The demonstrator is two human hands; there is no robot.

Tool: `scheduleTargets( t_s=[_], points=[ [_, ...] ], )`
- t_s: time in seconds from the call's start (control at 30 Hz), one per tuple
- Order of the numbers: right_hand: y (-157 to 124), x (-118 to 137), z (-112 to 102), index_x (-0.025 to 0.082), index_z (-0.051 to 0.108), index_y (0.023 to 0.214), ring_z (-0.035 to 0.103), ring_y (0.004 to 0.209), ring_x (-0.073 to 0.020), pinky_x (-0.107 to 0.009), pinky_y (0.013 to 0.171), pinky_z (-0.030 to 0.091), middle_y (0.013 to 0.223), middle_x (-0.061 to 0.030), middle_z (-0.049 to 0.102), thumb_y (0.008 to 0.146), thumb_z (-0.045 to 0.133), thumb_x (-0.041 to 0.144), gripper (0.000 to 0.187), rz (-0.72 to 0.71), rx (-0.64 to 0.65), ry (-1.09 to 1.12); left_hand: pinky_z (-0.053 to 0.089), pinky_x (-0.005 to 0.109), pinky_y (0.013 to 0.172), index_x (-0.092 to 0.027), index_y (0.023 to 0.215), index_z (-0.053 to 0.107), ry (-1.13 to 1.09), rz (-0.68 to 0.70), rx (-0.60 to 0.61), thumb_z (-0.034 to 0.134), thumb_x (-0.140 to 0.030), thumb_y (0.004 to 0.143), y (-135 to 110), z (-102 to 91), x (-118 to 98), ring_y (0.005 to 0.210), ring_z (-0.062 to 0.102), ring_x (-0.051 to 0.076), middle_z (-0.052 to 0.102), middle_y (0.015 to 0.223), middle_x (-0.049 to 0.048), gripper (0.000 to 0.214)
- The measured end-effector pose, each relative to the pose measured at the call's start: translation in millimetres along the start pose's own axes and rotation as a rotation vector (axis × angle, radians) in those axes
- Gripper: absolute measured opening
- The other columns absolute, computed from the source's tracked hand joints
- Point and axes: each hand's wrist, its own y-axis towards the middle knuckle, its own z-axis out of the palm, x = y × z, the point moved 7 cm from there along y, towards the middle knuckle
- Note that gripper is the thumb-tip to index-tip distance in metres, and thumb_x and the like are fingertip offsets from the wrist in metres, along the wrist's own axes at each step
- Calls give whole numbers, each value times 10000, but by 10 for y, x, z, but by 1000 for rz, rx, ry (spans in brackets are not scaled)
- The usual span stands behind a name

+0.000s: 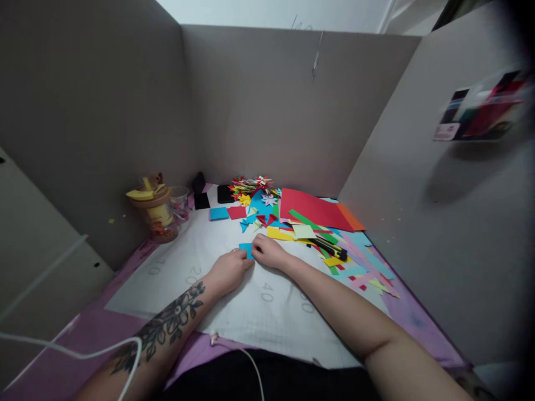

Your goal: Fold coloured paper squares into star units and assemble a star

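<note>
A small blue piece of paper lies on the white sheet between my two hands. My left hand closes its fingers on the paper's near left part. At the paper's right edge my right hand grips it with bent fingers. Just beyond the hands are small folded paper pieces in red, blue and pale green. A stack of blue paper squares and a red paper square lie further back on the left.
Coloured paper strips and a yellow-black box cutter lie right of my hands. Red sheets and folded paper stars sit at the back. A yellow-brown cup stands left. White cables cross near my left forearm. Grey panels enclose the table.
</note>
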Motion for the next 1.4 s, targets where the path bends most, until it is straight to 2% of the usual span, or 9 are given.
scheduleTargets(
  t_s=[0.17,0.27,0.43,0.63,0.77,0.93,1.07,1.27,1.4],
  points=[
    [2,-26,-36,169,523,745,466,711,-126,-227,617,334,776,-9,504,751,549,174,27,32,-47,5,377,293,747,-216,951,647,152,-10,53,379,-184,843,9,-11,-29,855,496,205,562,875,57,291],
    [-18,-39,-57,174,516,804,463,717,-127,-228,622,337,795,-4,513,737,587,199,101,17,-82,36,374,290,718,-231,966,646,149,8,34,380,-170,839,9,-13,-27,849,494,208,558,858,50,301],
    [-58,-4,-56,178,528,862,482,783,-146,-242,671,354,851,-17,536,711,640,222,193,-42,-60,36,367,288,743,-244,1016,638,87,-1,20,381,-162,836,6,3,5,874,488,207,560,870,53,324],
    [-24,-118,-70,175,545,803,472,772,-153,-250,659,338,828,-29,527,782,578,206,50,48,-40,-100,356,285,736,-236,986,655,59,3,13,369,-159,835,15,6,13,855,484,205,555,847,53,332],
    [-27,-201,-100,177,547,789,473,801,-165,-260,681,337,838,-40,526,805,555,209,36,76,-65,-162,352,285,727,-227,945,671,55,11,-5,367,-148,831,7,-1,9,844,481,205,548,822,54,334],
    [-113,-126,-187,179,530,832,482,769,-149,-245,665,345,815,-27,535,814,507,163,34,3,-160,-85,353,289,725,-237,983,668,13,4,-22,380,-159,838,0,-13,18,843,481,204,558,846,53,332],
    [-139,-22,-126,179,528,768,481,726,-136,-232,637,336,762,-10,537,790,572,255,90,-71,-63,-59,358,289,762,-234,1005,664,-22,19,-26,387,-147,836,5,-22,10,873,486,201,572,881,55,336],
    [-80,-186,-98,176,531,748,480,724,-134,-226,597,296,759,-13,541,800,569,274,117,87,-29,-142,380,285,747,-239,966,677,-31,24,-47,406,-144,826,3,-27,20,848,503,194,577,844,45,320],
    [-64,-269,-111,175,533,750,484,730,-133,-226,609,299,763,-12,543,806,565,280,123,120,-35,-158,406,280,780,-218,892,687,-117,39,-104,425,-61,772,1,-53,59,867,527,179,606,870,42,328]
  ],
)
